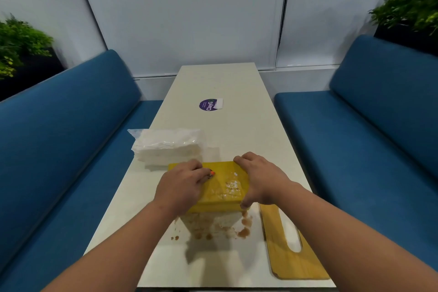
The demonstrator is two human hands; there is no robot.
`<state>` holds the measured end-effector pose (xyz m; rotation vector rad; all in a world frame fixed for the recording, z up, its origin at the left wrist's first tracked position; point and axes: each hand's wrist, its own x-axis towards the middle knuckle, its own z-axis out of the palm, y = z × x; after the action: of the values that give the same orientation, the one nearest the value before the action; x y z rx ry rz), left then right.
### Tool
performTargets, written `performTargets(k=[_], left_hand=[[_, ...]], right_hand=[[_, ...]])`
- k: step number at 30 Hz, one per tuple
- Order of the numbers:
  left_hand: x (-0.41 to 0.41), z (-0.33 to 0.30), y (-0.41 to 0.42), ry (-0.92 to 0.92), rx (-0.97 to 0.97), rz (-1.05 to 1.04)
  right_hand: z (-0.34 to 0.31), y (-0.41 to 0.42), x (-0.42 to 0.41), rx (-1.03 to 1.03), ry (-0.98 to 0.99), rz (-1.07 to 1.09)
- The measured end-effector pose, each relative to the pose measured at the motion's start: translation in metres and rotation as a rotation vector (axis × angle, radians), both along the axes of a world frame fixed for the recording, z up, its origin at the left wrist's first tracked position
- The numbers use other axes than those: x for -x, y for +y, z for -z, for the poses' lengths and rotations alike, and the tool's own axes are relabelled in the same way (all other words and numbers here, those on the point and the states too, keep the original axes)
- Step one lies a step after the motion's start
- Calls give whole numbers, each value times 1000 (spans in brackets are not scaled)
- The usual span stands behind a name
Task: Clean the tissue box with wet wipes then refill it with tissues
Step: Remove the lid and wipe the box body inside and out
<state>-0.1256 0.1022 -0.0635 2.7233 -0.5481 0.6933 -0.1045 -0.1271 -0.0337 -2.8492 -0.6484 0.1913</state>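
Both hands grip the yellow rectangular tissue box on the white worktop: left hand curled over its top, right hand clasping its right side. A clear-wrapped white tissue pack lies just behind, a slotted wooden lid lies right, and brown spill spots sit in front.

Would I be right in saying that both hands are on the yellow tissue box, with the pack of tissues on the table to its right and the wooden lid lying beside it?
Not quite. The head view shows the pack of tissues on the table to the left of the yellow tissue box, not its right. Both the left hand and right hand are on the box, and the wooden lid lies beside it.
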Motion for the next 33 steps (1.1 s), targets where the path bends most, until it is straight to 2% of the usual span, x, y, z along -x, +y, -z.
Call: performTargets(k=[5,9,13,18,22,27,31,33], left_hand=[[24,8,16,32,-72,161],[12,2,9,-20,16,1],[32,12,-8,-40,0,75],[40,22,1,-81,171,-150],[49,24,-37,-42,72,1],[46,21,-18,-54,156,-149],[49,20,-35,-4,36,57],[41,12,-27,-5,43,63]], right_hand=[[2,2,-1,-11,12,-4],[3,-1,-1,-7,12,13],[0,0,-2,8,4,1],[3,-1,-2,-3,17,0],[3,0,-1,4,18,5],[3,3,0,11,15,-7],[2,2,1,15,9,-9],[2,3,1,13,5,-13]])
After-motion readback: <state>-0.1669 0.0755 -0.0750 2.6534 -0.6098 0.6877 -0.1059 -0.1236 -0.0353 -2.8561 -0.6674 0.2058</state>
